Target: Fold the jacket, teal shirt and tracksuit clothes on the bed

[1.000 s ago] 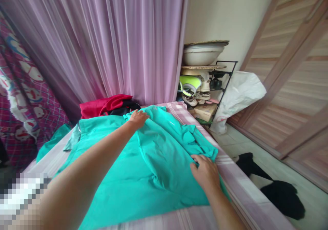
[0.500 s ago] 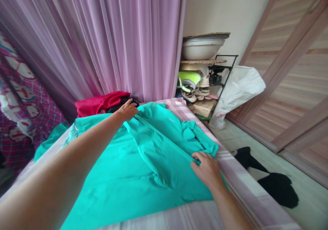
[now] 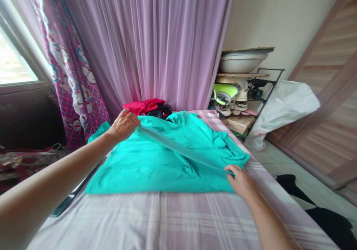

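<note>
A teal shirt (image 3: 150,170) lies spread on a checked pinkish-white bed sheet (image 3: 167,220), with a small pale mark on its far part. My left hand (image 3: 125,124), at the far left of the shirt, is closed on one end of a fabric edge. My right hand (image 3: 242,181) pinches the other end near the bed's right side. Between them the edge runs as a taut, slightly blurred strip raised over the rest of the shirt. Bunched folds lie beyond my right hand. The fingertips of my left hand are partly hidden.
Red cloth (image 3: 143,107) and dark cloth (image 3: 158,112) lie at the bed's far end, before a purple curtain (image 3: 178,49). A shoe rack (image 3: 269,88) and white plastic bag (image 3: 281,105) stand at right. Black cloth (image 3: 326,216) lies on the floor. A dark flat object (image 3: 63,205) is at left.
My left hand has moved left and toward me, drawing the shirt's edge over the fabric below. My right hand keeps its grip at the near right. The view has turned left.
</note>
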Tool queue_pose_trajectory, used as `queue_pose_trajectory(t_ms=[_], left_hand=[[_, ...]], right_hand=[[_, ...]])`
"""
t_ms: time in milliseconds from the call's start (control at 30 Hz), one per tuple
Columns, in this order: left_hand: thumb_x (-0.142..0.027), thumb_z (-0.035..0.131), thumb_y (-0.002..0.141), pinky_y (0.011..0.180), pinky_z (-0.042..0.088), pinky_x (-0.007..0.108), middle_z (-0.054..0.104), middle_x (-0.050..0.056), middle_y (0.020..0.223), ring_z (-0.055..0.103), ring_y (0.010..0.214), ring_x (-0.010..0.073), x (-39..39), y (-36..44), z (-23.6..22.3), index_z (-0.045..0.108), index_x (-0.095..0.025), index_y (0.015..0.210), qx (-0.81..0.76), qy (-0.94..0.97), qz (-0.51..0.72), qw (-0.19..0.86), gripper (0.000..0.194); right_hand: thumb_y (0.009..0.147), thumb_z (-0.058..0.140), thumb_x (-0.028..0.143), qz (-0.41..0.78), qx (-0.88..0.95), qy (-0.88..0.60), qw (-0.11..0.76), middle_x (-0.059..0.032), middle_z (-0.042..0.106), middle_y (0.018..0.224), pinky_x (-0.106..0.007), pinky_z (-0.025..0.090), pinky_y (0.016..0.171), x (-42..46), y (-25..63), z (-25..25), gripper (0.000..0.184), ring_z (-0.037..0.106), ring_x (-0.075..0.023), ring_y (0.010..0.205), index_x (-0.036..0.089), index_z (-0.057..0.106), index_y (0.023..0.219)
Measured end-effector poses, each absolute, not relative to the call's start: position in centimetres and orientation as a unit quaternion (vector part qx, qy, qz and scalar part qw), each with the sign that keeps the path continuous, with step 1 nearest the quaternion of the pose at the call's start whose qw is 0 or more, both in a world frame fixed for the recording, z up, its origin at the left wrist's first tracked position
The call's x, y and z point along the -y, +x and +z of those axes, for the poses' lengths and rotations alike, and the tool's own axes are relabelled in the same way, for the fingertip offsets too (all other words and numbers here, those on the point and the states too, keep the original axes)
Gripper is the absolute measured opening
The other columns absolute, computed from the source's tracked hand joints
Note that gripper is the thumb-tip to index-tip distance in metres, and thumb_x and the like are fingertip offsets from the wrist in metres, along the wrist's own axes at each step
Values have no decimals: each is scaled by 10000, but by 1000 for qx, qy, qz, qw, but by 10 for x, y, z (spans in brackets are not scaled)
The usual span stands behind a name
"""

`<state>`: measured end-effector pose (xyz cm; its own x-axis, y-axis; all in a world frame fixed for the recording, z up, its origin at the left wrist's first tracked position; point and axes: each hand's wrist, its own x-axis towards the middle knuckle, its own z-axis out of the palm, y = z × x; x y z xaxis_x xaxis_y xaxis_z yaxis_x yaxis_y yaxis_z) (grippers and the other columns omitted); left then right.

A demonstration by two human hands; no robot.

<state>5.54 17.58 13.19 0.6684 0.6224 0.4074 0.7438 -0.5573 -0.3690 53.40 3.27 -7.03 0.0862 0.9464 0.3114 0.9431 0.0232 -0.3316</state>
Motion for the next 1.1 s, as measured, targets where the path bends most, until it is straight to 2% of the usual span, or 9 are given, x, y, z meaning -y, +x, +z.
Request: queue_pose_trajectory(t_ms=[67,200,333,467,667,767,900,1000,1100], left_hand=[[-172,450,876,1044,371,470,692,80,962,611,972,240,-145,29,100,667,-231,907,402,-876,-110,241,226],[-185,426,906,1026,421,434,723,80,1009,657,971,228,-94,-12,32,658,-239,1038,424,-880,-122,177,272],[-153,369,927,916,486,397,719,98,1045,668,957,230,-62,-23,-9,645,-241,1107,464,-861,-130,164,342],[-147,388,914,920,476,416,704,103,1064,653,974,255,-47,-15,-10,657,-259,1107,502,-836,-141,175,349],[-125,418,882,950,451,407,715,84,1092,656,1010,240,-29,-16,-12,677,-269,1117,506,-844,-121,132,378],[-80,394,847,1022,412,427,709,61,1200,640,1119,226,-23,-21,-12,666,-283,1170,519,-838,-130,102,469],[-86,356,839,981,465,402,720,53,1203,654,1114,222,-27,-24,1,669,-262,1192,540,-822,-166,72,504],[-169,334,903,988,488,371,715,67,1210,654,1118,218,-40,-20,10,659,-229,1211,577,-781,-228,71,452],[-317,353,957,1065,451,398,643,134,1336,590,1244,254,-57,-5,7,600,-145,1294,648,-721,-234,70,452]], right_hand=[[796,436,129,-1,678,-695,241,-44,694,972,-336,453,840,-23,533,-71,263,630,-225,954,242,654,890],[781,431,93,-21,680,-694,236,-38,674,948,-320,438,823,-11,533,-68,275,618,-213,932,242,647,861],[775,457,88,-38,654,-718,236,-28,672,969,-295,424,757,-9,528,-65,274,613,-196,885,250,665,850],[809,451,127,-63,614,-746,250,-41,674,1011,-294,409,666,-4,523,-66,270,613,-195,829,247,691,835],[798,398,100,-82,616,-753,216,-51,706,1007,-335,448,675,7,524,-70,363,636,-220,804,248,728,827],[777,417,86,-99,616,-752,212,-34,718,1119,-357,480,752,5,520,-58,414,654,-237,900,271,748,945],[800,419,110,-104,650,-704,268,-59,691,1242,-343,469,958,-12,479,-27,464,622,-233,1113,225,726,1128],[876,392,179,-69,709,-638,294,-80,673,1284,-330,427,1051,-34,417,-2,442,589,-219,1196,191,706,1186],[935,378,247,-31,759,-581,294,-91,615,1376,-361,404,1086,-56,342,14,452,545,-215,1267,185,642,1297]])
